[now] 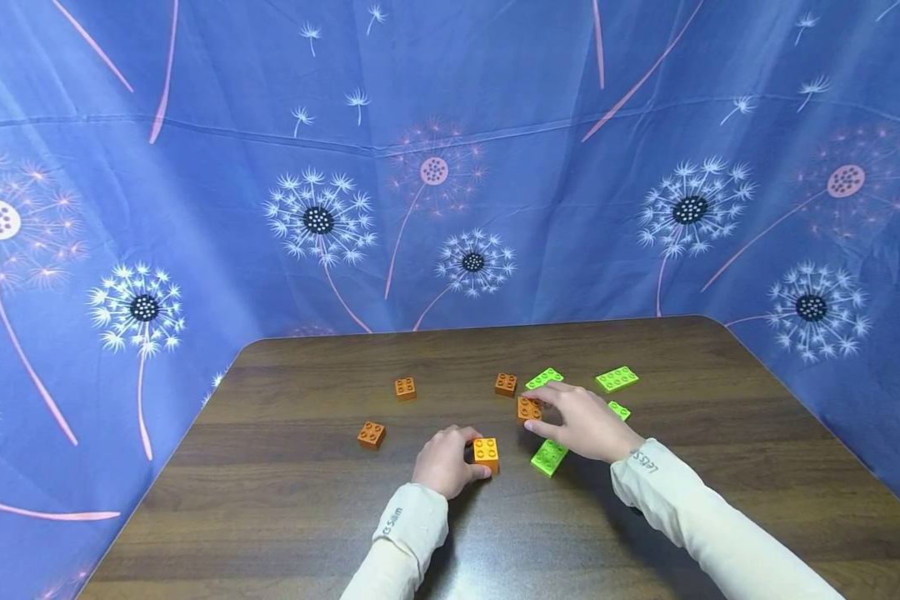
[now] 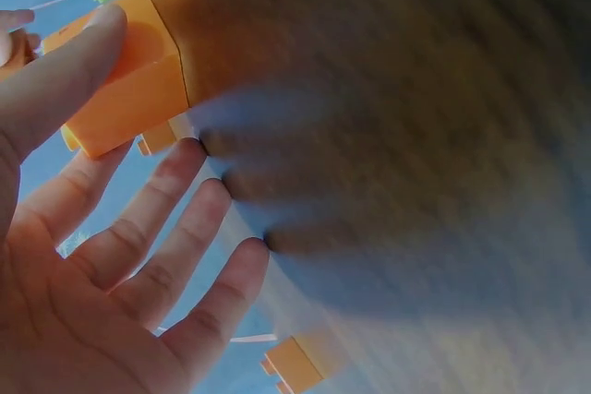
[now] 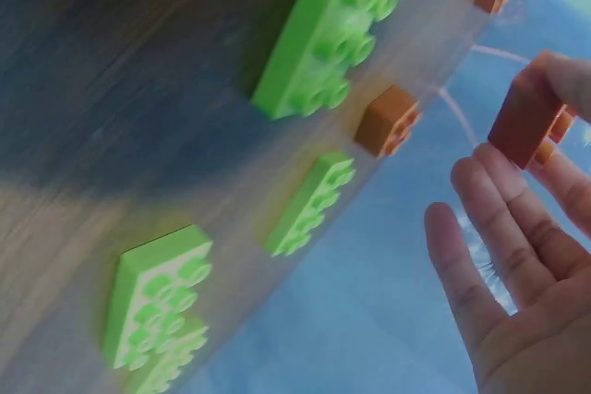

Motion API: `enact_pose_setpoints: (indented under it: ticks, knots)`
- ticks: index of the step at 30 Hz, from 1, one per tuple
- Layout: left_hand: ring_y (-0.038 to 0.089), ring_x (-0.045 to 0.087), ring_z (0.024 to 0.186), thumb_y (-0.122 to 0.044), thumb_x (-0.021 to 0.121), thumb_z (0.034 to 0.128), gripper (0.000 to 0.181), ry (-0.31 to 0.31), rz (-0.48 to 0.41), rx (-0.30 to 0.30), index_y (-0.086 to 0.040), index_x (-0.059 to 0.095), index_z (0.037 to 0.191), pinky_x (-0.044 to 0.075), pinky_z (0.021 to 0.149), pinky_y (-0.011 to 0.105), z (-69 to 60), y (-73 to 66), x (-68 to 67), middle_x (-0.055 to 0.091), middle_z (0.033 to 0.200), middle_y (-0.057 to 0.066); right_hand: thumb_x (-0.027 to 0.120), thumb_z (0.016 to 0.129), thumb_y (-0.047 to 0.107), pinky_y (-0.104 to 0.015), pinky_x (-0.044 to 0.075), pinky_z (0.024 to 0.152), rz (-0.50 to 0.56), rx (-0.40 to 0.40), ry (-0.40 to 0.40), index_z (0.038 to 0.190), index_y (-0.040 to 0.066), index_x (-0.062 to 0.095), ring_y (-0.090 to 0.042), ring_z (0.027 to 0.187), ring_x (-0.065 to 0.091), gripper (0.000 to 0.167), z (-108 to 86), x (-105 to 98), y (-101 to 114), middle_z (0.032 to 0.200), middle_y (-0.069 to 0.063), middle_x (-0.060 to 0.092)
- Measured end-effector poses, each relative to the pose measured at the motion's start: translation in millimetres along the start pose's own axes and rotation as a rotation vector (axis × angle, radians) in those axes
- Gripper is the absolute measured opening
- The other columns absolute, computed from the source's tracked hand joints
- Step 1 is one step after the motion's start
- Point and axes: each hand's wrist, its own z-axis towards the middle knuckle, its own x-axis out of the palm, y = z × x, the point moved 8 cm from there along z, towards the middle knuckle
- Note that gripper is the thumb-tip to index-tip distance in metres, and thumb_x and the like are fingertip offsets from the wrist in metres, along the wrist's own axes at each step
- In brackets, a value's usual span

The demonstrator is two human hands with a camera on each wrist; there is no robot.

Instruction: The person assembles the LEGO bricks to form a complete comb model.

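A bright yellow-orange square plastic brick [image 1: 486,454] with four studs on top is pinched between the thumb and index finger of the left hand [image 1: 444,462], its base set on the dark brown wood-grain tabletop [image 1: 270,508]; the other three fingers of this grip are spread, their tips lowered to the surface. By the right hand [image 1: 587,421], a dark orange square plastic brick [image 1: 528,410] is held raised over the tabletop, the grip pinching it between thumb and fingertips, with the remaining fingers extended. Just beyond it, a second dark orange square plastic brick [image 1: 506,383] is seen standing studs up, and two more of the same kind are placed to the left, one farther away [image 1: 405,388] and one nearer [image 1: 371,436]. Around the right hand four flat lime-green oblong plastic bricks are scattered: one just beyond the fingers [image 1: 544,378], one near the far right [image 1: 617,378], one partly hidden behind the hand [image 1: 620,410], and one on its near side [image 1: 549,458]. Both wrists are covered by white cloth sleeves [image 1: 720,521], and the background is filled by a blue fabric curtain [image 1: 555,208] printed with white and pink dandelions
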Motion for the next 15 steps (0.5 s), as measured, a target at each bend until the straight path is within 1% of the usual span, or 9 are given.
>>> enact_pose_setpoints:
  ticks: [4, 7, 11, 15]
  knots:
    - [0.031, 0.067, 0.095, -0.020, 0.093, 0.0736, 0.041, 0.004, -0.018, -0.005, -0.010, 0.075, 0.109, 0.054, 0.079, 0.046, 0.0, 0.8, -0.9, 0.070, 0.101, 0.010, 0.073, 0.095, 0.031, -0.051, 0.054, 0.089, 0.001, -0.050, -0.023, 0.129, 0.009, 0.067, -0.031, 0.109, 0.067, 0.041, -0.1, 0, 14, 0.124, -0.011, 0.069]
    - [0.031, 0.067, 0.095, -0.020, 0.093, 0.0733, 0.041, 0.010, -0.030, -0.008, -0.009, 0.075, 0.109, 0.053, 0.080, 0.047, -0.4, 0.3, -2.7, 0.070, 0.101, 0.010, 0.072, 0.096, 0.033, -0.051, 0.054, 0.090, 0.006, -0.073, -0.028, 0.129, 0.010, 0.067, -0.030, 0.111, 0.067, 0.041, 0.3, 2, 24, 0.124, -0.010, 0.069]
    - [0.030, 0.066, 0.095, -0.020, 0.092, 0.0737, 0.041, 0.014, -0.041, -0.013, -0.009, 0.075, 0.109, 0.053, 0.081, 0.047, -1.0, 0.6, -2.9, 0.069, 0.100, 0.009, 0.073, 0.095, 0.033, -0.049, 0.054, 0.091, 0.019, -0.092, -0.015, 0.130, 0.010, 0.067, -0.027, 0.110, 0.067, 0.042, 2.6, 6, 34, 0.121, -0.007, 0.070]
    - [0.030, 0.065, 0.095, -0.021, 0.092, 0.0743, 0.040, 0.014, -0.047, -0.021, -0.009, 0.075, 0.108, 0.053, 0.082, 0.048, -1.0, 1.5, -1.7, 0.069, 0.101, 0.009, 0.074, 0.095, 0.031, -0.047, 0.055, 0.091, 0.010, -0.109, 0.005, 0.130, 0.009, 0.066, -0.025, 0.110, 0.068, 0.042, 4.8, 11, 43, 0.122, -0.006, 0.070]
